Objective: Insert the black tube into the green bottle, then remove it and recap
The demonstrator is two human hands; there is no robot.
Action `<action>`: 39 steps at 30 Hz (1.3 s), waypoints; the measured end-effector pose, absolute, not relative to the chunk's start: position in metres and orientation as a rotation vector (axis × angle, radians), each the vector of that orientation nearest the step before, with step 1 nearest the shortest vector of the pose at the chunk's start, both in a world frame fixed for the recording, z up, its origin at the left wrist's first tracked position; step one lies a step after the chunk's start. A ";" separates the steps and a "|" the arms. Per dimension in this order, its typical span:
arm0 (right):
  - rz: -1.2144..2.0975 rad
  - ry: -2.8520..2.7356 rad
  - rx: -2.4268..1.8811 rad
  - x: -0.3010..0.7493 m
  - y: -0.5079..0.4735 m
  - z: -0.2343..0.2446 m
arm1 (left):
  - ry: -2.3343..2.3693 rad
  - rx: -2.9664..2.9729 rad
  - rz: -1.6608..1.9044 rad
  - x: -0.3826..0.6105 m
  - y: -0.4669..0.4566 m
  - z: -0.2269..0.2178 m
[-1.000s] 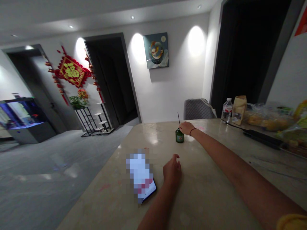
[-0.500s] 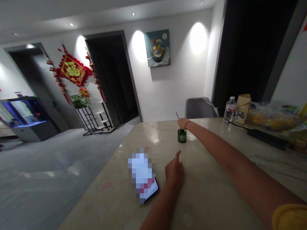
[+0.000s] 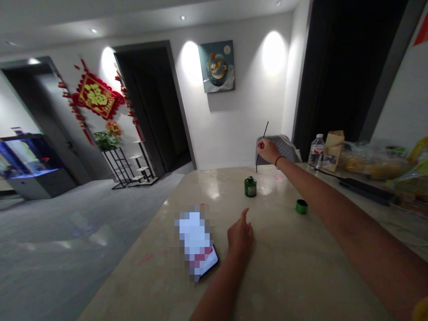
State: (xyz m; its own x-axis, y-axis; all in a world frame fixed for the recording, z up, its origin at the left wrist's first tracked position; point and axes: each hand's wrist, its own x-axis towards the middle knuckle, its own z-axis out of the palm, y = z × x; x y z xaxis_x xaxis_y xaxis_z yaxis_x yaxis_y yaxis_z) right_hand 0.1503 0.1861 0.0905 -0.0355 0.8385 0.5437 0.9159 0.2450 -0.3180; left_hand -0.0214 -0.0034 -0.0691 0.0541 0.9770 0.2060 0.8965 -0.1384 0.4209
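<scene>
My right hand reaches far over the table, its fingers pinched around a thin black stick. The stick's upper end rises above the fingers and its lower end hangs free, just above and right of a small green glass bottle. That bottle stands upright on the table with its neck uncovered. Nearer my right forearm lies a green cap. My left hand rests on the table in front of the bottle, index finger stretched out, holding nothing. Beside it, on the left, is a phone with a lit, blurred screen.
The pale stone table has its left edge running beside the phone. At the right stand a water bottle, a paper bag, plastic food bags and a long black object. A grey chair stands behind the table.
My right hand has lifted up and right from the bottle, bringing the stick with it. The bottle's neck and the green cap now show. My left hand stays put.
</scene>
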 end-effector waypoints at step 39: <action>-0.573 -2.737 -1.662 0.097 0.177 0.035 | 1.860 2.167 0.698 -0.021 -0.005 -0.064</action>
State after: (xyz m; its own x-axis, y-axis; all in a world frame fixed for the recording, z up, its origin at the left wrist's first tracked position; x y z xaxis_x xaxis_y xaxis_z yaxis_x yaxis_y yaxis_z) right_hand 0.0969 0.1772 0.0348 -0.4735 0.8766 0.0860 0.8375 0.4179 0.3520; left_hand -0.0213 -0.0048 -0.0644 0.0964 0.9708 0.2196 0.8757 -0.1876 0.4449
